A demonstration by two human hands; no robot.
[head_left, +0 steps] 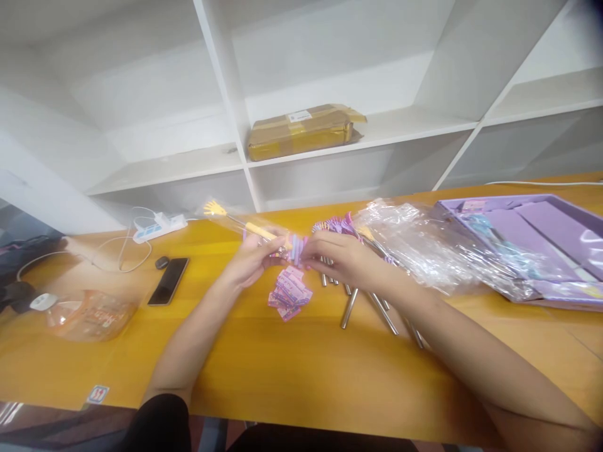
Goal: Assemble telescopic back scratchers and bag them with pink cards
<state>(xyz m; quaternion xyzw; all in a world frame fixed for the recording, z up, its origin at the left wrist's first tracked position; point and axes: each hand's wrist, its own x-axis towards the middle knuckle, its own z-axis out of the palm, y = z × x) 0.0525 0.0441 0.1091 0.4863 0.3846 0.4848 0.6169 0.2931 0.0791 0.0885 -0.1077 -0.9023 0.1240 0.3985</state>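
Note:
My left hand (252, 260) is closed around a yellow-handled back scratcher (259, 233) in a clear plastic sleeve. Its small yellow hand-shaped head (214, 208) points to the upper left. Between my two hands is a pastel purple-and-blue striped piece (296, 249); whether it belongs to the scratcher I cannot tell. My right hand (336, 251) has its fingers bent together at that piece, the fingertips partly hidden. Just below lies a loose pile of pink printed cards (289, 294). Beneath and beside my right forearm are several metal rods (349, 309) and purple zebra-patterned pieces (334, 224).
Crumpled clear plastic bags (419, 245) lie at right, against a purple tray-like box (532, 204). A phone (168, 282), power strip (160, 228) and orange-labelled bottle (89, 315) are at left. A taped carton (301, 132) rests on the white shelf (405, 129).

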